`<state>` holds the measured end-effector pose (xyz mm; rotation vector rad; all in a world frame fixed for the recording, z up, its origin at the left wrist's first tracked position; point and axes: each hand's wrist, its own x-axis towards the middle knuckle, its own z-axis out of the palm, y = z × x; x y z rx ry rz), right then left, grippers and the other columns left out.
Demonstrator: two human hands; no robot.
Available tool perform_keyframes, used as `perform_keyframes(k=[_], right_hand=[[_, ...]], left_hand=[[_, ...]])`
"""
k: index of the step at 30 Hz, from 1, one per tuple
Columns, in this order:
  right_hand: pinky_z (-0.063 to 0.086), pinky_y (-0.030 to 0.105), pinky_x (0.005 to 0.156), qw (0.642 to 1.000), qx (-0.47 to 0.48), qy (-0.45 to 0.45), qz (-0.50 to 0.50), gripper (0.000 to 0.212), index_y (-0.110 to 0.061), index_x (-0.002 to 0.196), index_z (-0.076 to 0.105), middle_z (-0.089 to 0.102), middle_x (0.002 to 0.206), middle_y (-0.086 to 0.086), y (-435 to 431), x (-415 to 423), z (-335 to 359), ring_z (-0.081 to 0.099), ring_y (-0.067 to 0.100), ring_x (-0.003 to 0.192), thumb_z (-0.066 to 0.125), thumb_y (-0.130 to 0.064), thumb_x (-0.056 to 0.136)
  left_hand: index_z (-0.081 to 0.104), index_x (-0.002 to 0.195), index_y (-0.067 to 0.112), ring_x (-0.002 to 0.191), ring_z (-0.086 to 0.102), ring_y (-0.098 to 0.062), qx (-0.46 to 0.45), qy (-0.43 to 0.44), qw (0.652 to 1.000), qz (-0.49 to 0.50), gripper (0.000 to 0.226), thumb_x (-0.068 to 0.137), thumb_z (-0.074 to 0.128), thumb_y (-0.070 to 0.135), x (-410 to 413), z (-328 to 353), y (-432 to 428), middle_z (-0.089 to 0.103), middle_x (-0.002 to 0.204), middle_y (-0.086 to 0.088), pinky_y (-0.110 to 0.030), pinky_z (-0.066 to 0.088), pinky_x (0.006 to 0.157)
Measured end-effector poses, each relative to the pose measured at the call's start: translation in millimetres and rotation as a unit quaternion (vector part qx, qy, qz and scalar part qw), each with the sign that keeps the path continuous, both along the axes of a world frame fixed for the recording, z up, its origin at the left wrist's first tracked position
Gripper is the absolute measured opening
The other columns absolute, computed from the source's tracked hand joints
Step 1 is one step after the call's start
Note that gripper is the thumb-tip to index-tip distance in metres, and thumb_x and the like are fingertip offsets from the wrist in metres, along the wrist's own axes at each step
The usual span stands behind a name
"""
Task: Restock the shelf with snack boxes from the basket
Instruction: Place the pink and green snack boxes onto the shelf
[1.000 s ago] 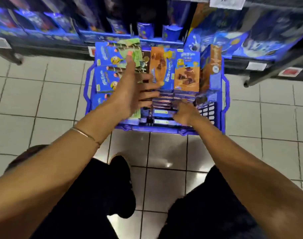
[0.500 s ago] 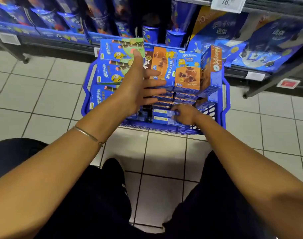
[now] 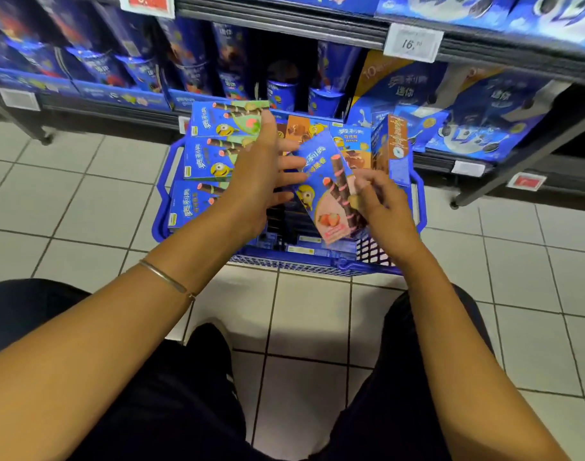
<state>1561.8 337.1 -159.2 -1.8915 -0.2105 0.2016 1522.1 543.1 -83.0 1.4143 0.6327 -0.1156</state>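
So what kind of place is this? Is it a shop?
Most likely a supermarket aisle. The shelf is packed with blue snack packs, a price tag hangs on its front edge, and a blue shopping basket full of snack boxes sits on the tiled floor.

Pinching a strawberry wafer-roll box (image 3: 324, 191), blue and pink, by its right edge in the right hand (image 3: 382, 207), tilted and raised above the blue basket (image 3: 304, 265). Just left of the grip, spreading the left hand (image 3: 258, 181) with straight fingers at the box's left edge, contact unclear, over a stack of green-fronted wafer-roll boxes (image 3: 224, 124). Behind the grip, orange chocolate boxes (image 3: 301, 128) lying in the basket, one upright orange box (image 3: 393, 144) just right of the grip, and the shelf (image 3: 284, 26) of blue packs farther back.
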Motion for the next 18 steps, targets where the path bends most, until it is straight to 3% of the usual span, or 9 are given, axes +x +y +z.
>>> perform_keyframes(k=[3,5,7,10,13,16,18], right_hand=[[0.052,0.021,0.066,0.995,0.081,0.009,-0.05,0.025,-0.022,0.117,0.065,0.067,0.119,0.01,12.6,-4.7,17.2,0.066,0.012,0.091,0.045,-0.033,0.106],[0.049,0.023,0.057,0.991,0.113,0.032,-0.068,0.024,-0.031,0.107,0.067,0.065,0.117,0.014,24.0,-8.5,26.0,0.062,0.015,0.08,0.045,-0.039,0.103],[0.051,0.028,0.061,0.987,0.144,0.058,-0.042,0.023,-0.033,0.103,0.068,0.066,0.114,0.012,35.5,-12.8,31.0,0.064,0.018,0.082,0.046,-0.041,0.1],[0.057,0.048,0.088,0.984,0.165,0.068,0.024,0.022,-0.027,0.109,0.067,0.066,0.12,0.012,45.5,-13.1,32.6,0.068,0.03,0.105,0.05,-0.04,0.102],[0.061,0.045,0.084,0.986,0.141,0.068,0.053,0.033,-0.022,0.114,0.068,0.073,0.114,0.008,40.2,-5.2,24.7,0.072,0.029,0.102,0.047,-0.045,0.103],[0.056,0.035,0.083,0.996,-0.054,0.058,0.048,0.027,-0.013,0.103,0.068,0.073,0.104,0.005,26.6,4.3,-9.8,0.069,0.024,0.094,0.052,-0.035,0.103],[0.046,0.034,0.077,0.964,-0.222,0.087,0.119,0.016,-0.014,0.089,0.064,0.067,0.089,0.004,20.5,10.2,-39.4,0.06,0.022,0.086,0.059,-0.023,0.101]], left_hand=[[0.061,0.09,0.017,0.075,0.064,-0.015,0.043,-0.042,0.997,0.038,0.055,0.111,0.033,0.059,-6.1,-2.9,-3.3,0.07,0.08,0.002,-0.029,0.048,0.068],[0.06,0.094,0.018,0.083,0.066,-0.022,0.045,-0.048,0.998,0.012,0.052,0.111,0.033,0.058,-8.3,-2.9,-4.6,0.07,0.092,-0.006,-0.035,0.049,0.076],[0.069,0.1,0.024,0.093,0.077,-0.025,0.0,-0.047,0.999,-0.019,0.049,0.112,0.035,0.057,-12.1,-0.7,-8.1,0.079,0.102,-0.001,-0.045,0.059,0.087],[0.066,0.119,0.02,0.091,0.074,-0.022,-0.029,-0.093,0.995,0.026,0.03,0.113,0.046,0.041,-18.8,-0.7,-9.2,0.076,0.104,0.002,-0.056,0.06,0.09],[0.064,0.119,0.014,0.093,0.072,-0.035,-0.03,-0.093,0.994,0.052,0.031,0.111,0.05,0.04,-24.4,3.6,-1.0,0.073,0.106,-0.012,-0.065,0.057,0.092],[0.064,0.097,0.025,0.071,0.07,-0.022,-0.043,-0.062,0.994,0.078,0.023,0.11,0.053,0.041,-26.0,4.7,8.0,0.072,0.083,0.002,-0.046,0.06,0.072],[0.063,0.095,0.025,0.068,0.066,-0.019,-0.055,-0.048,0.994,0.077,0.024,0.11,0.054,0.041,-26.7,3.3,11.6,0.069,0.077,0.008,-0.038,0.055,0.07]])
